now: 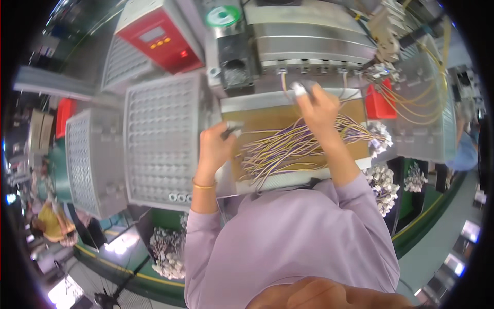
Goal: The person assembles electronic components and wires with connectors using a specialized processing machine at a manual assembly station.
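A bundle of thin yellow, white and purple wires (285, 147) lies across a brown board (252, 119) in front of me. White connectors (380, 139) cluster at the bundle's right end. My left hand (212, 147) is closed at the board's left edge, thumb and finger around a small dark and pale piece, too blurred to name. Above the wires, my right hand (320, 105) is pinched, with a white covering on a fingertip and something dark at the fingers. Just beyond it, a few wires (284, 82) hang from a metal fixture (314, 49) with a row of small clamps.
On the left stand grey trays with round recesses (162, 134) and a red-fronted box (162, 44). A green-topped spool (223, 16) sits at the back. A red bin (381, 100) is at right, near yellow cables (437, 87). More connector bunches (382, 188) hang below. Another person (51, 221) is far left.
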Tool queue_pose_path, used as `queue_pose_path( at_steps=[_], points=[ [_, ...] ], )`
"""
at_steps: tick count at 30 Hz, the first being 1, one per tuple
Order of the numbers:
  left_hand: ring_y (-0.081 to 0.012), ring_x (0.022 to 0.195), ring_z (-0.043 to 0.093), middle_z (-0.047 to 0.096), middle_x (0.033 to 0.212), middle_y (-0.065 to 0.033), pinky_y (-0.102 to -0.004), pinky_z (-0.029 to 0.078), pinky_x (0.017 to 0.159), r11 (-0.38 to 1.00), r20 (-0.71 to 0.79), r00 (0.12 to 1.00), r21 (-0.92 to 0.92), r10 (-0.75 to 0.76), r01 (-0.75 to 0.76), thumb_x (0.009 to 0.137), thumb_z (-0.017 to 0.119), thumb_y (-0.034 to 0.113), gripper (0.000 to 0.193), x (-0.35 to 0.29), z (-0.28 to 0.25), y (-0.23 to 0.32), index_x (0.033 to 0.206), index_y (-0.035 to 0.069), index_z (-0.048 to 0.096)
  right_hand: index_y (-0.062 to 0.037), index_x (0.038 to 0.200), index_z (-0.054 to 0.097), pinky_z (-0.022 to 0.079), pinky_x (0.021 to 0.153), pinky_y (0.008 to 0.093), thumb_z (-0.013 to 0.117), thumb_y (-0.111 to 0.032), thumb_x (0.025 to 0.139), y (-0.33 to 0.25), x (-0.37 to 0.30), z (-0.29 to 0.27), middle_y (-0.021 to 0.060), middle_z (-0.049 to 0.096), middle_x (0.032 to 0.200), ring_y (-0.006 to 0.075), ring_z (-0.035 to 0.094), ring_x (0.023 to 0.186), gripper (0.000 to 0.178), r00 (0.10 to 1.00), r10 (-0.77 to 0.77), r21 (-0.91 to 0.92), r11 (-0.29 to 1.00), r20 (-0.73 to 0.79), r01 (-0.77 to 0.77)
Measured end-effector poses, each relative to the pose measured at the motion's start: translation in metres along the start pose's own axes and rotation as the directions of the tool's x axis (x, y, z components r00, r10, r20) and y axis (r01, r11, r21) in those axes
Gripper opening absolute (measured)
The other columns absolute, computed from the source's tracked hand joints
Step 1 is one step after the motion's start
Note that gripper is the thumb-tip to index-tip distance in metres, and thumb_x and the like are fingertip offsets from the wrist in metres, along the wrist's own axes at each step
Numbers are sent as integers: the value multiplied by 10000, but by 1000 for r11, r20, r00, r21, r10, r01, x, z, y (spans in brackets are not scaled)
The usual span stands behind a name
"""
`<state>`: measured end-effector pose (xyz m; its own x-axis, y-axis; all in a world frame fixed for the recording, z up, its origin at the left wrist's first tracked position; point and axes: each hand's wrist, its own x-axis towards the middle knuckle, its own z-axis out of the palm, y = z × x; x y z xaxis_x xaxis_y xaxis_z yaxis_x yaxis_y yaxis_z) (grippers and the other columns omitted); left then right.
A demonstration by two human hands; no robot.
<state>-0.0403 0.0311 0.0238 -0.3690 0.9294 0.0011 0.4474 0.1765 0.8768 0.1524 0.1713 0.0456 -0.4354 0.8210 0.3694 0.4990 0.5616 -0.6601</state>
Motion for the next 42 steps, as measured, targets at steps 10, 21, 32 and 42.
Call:
queue_pose_path(
  at_steps=[10,21,32,42],
  points=[
    [-130,785,569,605,916,-50,-274,472,666,664,122,982,-724,-141,186,773,528,-27,360,-23,6,12,1132,-28,504,6,865,577,381,495,314,585,-57,751,-19,-33,31,111,507,660,203,492,545,130,854,-379,481,858,356,180],
    [-314,905,537,593,961,-153,-371,417,766,420,-732,619,484,-287,767,799,529,209,306,-176,-112,-134,1030,22,600,-29,786,543,301,455,266,548,-202,785,-4,-32,18,33,442,522,93,376,464,173,857,-72,557,788,510,-264],
    [-237,823,591,610,948,-137,-318,483,680,916,-719,692,231,-67,328,821,561,158,319,-153,-73,-64,1079,-29,541,10,796,579,408,486,206,580,-55,743,-17,-30,7,22,540,592,43,472,536,84,884,-95,506,845,457,-171],
    [-135,753,571,573,990,-82,-231,472,592,697,-5,988,-709,-155,106,814,537,-2,335,-45,32,38,1143,-41,492,35,767,573,419,495,206,571,-3,697,-19,-38,7,18,559,638,38,489,586,79,878,-82,572,786,471,-234]
  ],
)
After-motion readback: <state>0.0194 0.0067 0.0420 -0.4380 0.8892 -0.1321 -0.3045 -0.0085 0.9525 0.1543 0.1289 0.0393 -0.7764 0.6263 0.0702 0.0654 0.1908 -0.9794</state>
